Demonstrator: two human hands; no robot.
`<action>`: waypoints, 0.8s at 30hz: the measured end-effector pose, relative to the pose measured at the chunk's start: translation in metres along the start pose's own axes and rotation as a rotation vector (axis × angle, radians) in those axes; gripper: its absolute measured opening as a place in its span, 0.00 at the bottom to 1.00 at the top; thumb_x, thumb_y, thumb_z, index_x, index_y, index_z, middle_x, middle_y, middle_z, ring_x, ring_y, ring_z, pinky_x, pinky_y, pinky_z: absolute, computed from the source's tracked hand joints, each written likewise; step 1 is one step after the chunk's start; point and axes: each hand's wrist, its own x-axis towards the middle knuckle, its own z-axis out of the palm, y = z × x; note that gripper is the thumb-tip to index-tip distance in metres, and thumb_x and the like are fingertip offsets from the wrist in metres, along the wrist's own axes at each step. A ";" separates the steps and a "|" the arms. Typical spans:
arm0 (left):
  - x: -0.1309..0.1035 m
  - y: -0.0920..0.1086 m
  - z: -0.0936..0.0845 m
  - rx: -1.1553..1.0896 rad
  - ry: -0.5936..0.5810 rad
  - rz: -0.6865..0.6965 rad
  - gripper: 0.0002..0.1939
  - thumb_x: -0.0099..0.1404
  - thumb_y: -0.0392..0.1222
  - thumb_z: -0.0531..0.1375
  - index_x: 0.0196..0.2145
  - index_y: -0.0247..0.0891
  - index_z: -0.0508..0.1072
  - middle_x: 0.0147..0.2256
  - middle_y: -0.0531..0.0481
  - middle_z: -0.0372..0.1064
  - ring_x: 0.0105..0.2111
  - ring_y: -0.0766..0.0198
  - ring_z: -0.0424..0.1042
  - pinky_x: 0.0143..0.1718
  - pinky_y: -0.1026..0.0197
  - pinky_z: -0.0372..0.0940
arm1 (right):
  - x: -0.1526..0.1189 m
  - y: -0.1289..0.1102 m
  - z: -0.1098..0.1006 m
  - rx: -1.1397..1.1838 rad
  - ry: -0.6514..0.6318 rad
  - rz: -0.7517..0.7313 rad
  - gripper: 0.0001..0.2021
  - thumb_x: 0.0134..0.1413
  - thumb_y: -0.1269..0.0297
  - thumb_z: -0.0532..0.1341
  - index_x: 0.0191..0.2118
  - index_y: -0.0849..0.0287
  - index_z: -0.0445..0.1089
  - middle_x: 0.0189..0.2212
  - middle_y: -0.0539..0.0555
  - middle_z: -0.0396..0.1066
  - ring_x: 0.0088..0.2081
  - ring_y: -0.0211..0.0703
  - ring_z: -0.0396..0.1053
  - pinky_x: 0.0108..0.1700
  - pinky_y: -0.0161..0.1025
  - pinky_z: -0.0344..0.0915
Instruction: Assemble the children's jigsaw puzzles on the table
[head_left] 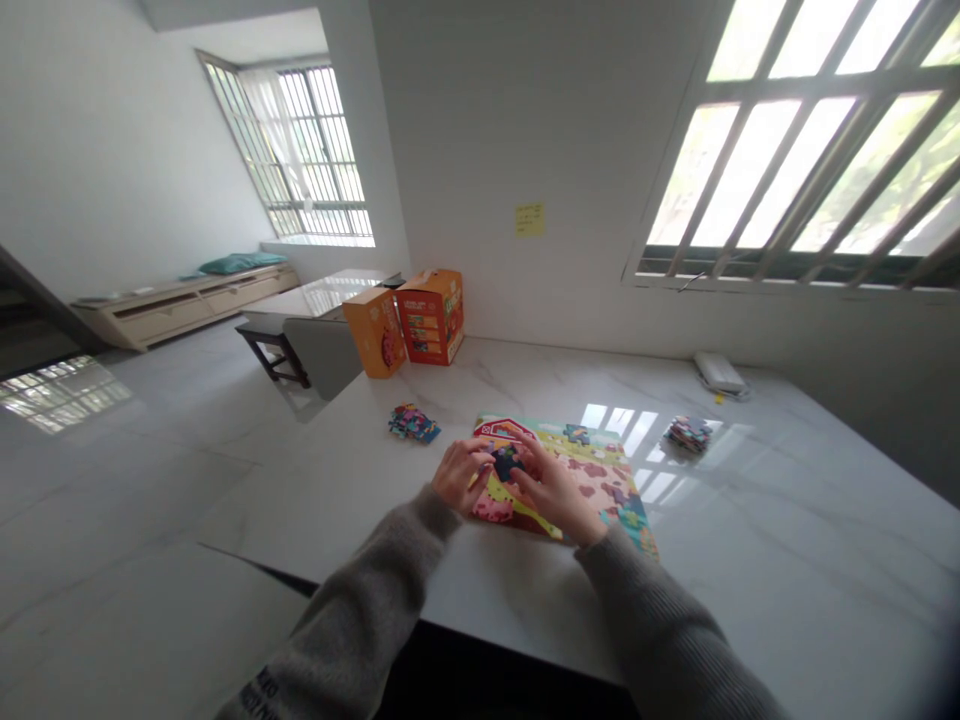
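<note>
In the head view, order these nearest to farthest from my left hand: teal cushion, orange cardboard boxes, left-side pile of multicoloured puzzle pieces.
1. Puzzle-piece pile, just ahead and left of your left hand.
2. Orange boxes, farther back, towards the wall.
3. Teal cushion, far left, across the room.

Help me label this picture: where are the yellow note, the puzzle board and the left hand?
Yellow note (529, 219): head view, middle of its face.
Puzzle board (598, 474): head view, pink spotted part.
Left hand (457, 476): head view, back of the hand.
</note>
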 end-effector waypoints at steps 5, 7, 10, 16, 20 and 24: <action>-0.001 0.002 0.000 -0.038 0.017 -0.094 0.04 0.67 0.35 0.56 0.39 0.39 0.71 0.32 0.48 0.74 0.33 0.60 0.70 0.38 0.56 0.67 | -0.002 0.003 0.009 0.202 0.019 0.089 0.21 0.57 0.61 0.60 0.56 0.56 0.65 0.29 0.48 0.69 0.25 0.35 0.64 0.27 0.32 0.62; -0.002 0.003 0.001 -0.072 -0.007 -0.105 0.06 0.66 0.39 0.59 0.42 0.38 0.71 0.34 0.46 0.75 0.35 0.59 0.72 0.39 0.56 0.68 | -0.002 0.006 0.010 0.239 0.051 0.117 0.19 0.56 0.59 0.62 0.53 0.56 0.66 0.27 0.47 0.68 0.25 0.36 0.65 0.26 0.32 0.61; -0.003 0.003 0.001 -0.097 -0.040 -0.098 0.14 0.65 0.45 0.62 0.46 0.38 0.71 0.37 0.45 0.76 0.37 0.57 0.73 0.40 0.55 0.69 | -0.001 0.008 0.011 0.258 0.067 0.142 0.19 0.56 0.56 0.62 0.52 0.56 0.67 0.27 0.49 0.70 0.28 0.39 0.69 0.28 0.34 0.64; -0.008 -0.006 0.006 -0.120 -0.106 -0.095 0.27 0.64 0.54 0.62 0.56 0.37 0.68 0.44 0.41 0.75 0.42 0.53 0.73 0.45 0.50 0.69 | 0.000 0.008 0.010 0.121 0.137 0.086 0.15 0.57 0.58 0.59 0.46 0.58 0.72 0.34 0.55 0.76 0.38 0.45 0.74 0.39 0.40 0.71; -0.012 -0.013 0.009 -0.093 -0.123 -0.092 0.28 0.64 0.56 0.62 0.56 0.37 0.69 0.44 0.41 0.76 0.42 0.52 0.73 0.44 0.50 0.68 | 0.000 0.006 0.009 0.071 0.164 0.068 0.14 0.57 0.58 0.58 0.44 0.59 0.73 0.35 0.56 0.77 0.39 0.45 0.74 0.41 0.40 0.71; -0.013 -0.015 0.009 -0.068 -0.136 -0.088 0.26 0.65 0.53 0.61 0.56 0.37 0.69 0.44 0.41 0.75 0.41 0.53 0.72 0.45 0.51 0.67 | 0.000 0.006 0.008 0.036 0.146 0.071 0.14 0.58 0.58 0.58 0.46 0.59 0.72 0.38 0.56 0.76 0.40 0.45 0.73 0.42 0.40 0.70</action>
